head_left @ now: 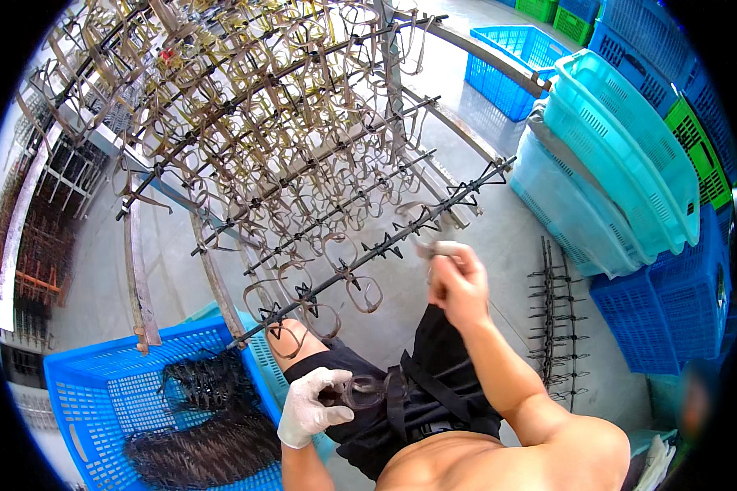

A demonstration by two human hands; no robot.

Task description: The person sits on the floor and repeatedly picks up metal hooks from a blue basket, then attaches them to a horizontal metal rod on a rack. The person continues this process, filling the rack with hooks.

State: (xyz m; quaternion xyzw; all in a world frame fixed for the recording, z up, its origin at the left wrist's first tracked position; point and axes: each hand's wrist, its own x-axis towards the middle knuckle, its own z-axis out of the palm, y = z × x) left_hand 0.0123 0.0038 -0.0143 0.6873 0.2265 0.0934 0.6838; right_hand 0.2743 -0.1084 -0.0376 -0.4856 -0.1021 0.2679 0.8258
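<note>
My bare right hand (460, 282) is closed in a pinch on a thin brownish eyeglass frame (422, 237), slightly blurred, beside a black hanging rod (348, 270). Small clips line this rod; a few eyeglass frames (363, 295) hang from its left part. In a white glove, my left hand (313, 405) holds a small bunch of dark eyeglass frames (367, 391) above my lap; its fingers wrap round one end. Beyond the rod, a rack (389, 74) carries several more rods, densely hung with translucent brown and yellowish frames.
A blue crate (64, 385) with dark thin pieces stands at lower left. Bare clip rods (553, 327) lie on the floor at right. Stacked turquoise crates (622, 155) and blue crates (663, 303) stand on the right side, with another blue crate (499, 94) at the back.
</note>
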